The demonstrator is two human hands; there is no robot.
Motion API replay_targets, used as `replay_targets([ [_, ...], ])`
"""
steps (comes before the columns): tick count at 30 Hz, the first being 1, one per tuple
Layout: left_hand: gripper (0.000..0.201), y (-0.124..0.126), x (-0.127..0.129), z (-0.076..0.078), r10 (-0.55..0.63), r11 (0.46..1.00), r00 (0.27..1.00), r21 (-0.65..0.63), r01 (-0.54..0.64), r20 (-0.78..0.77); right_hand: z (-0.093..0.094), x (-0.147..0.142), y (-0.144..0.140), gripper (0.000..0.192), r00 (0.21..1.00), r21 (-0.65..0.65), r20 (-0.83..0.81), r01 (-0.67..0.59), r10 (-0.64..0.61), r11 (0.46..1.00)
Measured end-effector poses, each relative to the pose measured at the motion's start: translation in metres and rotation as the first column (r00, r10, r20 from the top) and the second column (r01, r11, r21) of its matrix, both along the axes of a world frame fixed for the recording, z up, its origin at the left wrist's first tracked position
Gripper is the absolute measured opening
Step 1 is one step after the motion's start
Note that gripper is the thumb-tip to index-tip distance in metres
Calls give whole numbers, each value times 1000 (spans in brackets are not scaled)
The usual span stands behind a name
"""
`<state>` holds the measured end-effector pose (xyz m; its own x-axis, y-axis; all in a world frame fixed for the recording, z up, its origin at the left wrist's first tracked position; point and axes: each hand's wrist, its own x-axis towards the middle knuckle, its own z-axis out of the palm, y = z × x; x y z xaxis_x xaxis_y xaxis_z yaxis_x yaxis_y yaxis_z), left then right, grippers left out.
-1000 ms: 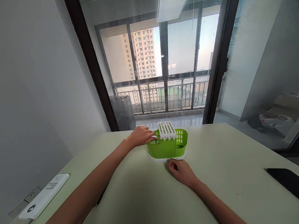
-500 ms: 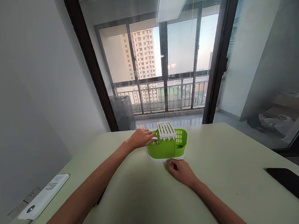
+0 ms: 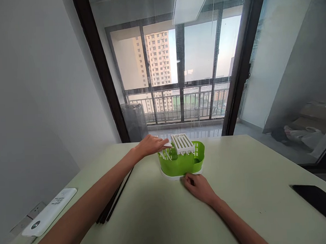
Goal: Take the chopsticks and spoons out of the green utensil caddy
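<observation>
The green basket [image 3: 184, 167] stands upright on its white base [image 3: 173, 178], on the pale surface [image 3: 236, 169], nearer to the far edge than to the person; behind this edge is the glass with its dark frame [image 3: 103, 72]; the left hand [image 3: 164, 145] reaches to the left end of the basket and pinches a white slatted piece [image 3: 168, 145], which is tilted, with its thin bars going down at the basket's left end; the right hand [image 3: 188, 179] is closed in a loose fist, at the near rim of the base, but whether it presses on this rim I cannot tell; a white slotted rack [image 3: 183, 143] sits across the top of the basket, its small hooks toward the person; under the left forearm lie some dark sticks [image 3: 119, 197], partly hidden by it; at the left edge, near the wall [image 3: 42, 106], lies a white power strip [image 3: 51, 211]; a black flat object [image 3: 319, 203] lies close to the right edge, well apart from the hands; between it and the basket extends a wide stretch of surface, and another stretch lies in front, between the two forearms.
</observation>
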<state>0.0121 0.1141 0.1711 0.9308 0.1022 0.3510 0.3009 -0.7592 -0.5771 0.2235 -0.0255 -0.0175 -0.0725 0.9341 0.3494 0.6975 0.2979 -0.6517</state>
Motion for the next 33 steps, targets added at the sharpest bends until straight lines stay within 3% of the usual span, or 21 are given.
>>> replay_targets([
  [3, 51, 2, -13, 11, 134, 990, 981, -63, -126, 142, 0, 0, 0, 35, 1000, -8, 0, 5, -5, 1000],
  [6, 59, 4, -31, 21, 350, 934, 880, -188, -303, 322, 2, -1, -1, 35, 1000, -14, 5, 1, -1, 1000],
  [11, 62, -1, -63, 32, 598, 795, 595, -492, -354, 538, 3, -1, -2, 36, 1000, -27, 4, 9, -9, 1000],
  [14, 64, -7, -84, 32, 740, 650, 469, -693, -312, 483, 2, -1, -1, 36, 1000, -20, 3, 4, -4, 1000],
  [16, 65, -10, -99, 28, 800, 510, 478, -831, -223, 363, 2, -1, -1, 36, 1000, -24, -1, -2, 2, 1000],
  [19, 65, -14, -120, 15, 809, 281, 563, -952, -120, 168, 1, 0, -1, 37, 1000, -27, -4, -2, 1, 1000],
  [21, 67, -16, -132, 4, 788, 190, 611, -973, -134, 70, 0, 0, -1, 37, 1000, -30, -2, 1, -1, 1000],
  [27, 68, -13, -150, -29, 699, 97, 704, -957, -272, -129, -4, 0, 1, 37, 1000, -36, -15, -4, 3, 999],
  [33, 65, -9, -151, -48, 646, 151, 740, -919, -364, -187, -3, 0, 1, 38, 1000, -46, -11, 7, -8, 999],
])
